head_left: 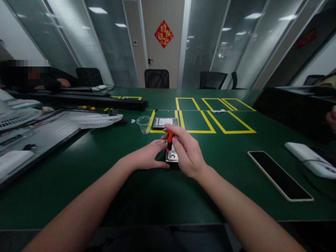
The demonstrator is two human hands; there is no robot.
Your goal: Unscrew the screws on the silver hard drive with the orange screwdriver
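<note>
In the head view an opened-looking silver hard drive (172, 156) lies on the green table in front of me, partly covered by my hands. My left hand (149, 154) grips its left side, with the thumb at the near corner and the fingers farther back. An orange-and-black screwdriver (170, 139) stands nearly upright over the drive, with my right hand (189, 150) closed around its handle. Its tip points down at the drive's top face; whether it sits in a screw I cannot tell. Just beyond lies a second hard drive (165, 121) with a white label.
A clear plastic cup (144, 125) stands left of the second drive. Yellow tape outlines (198, 132) mark the green table (126, 206). To the right lie a phone (279, 175) and a white device (312, 159); white fan-like parts (97, 119) and black bars (126, 102) are left.
</note>
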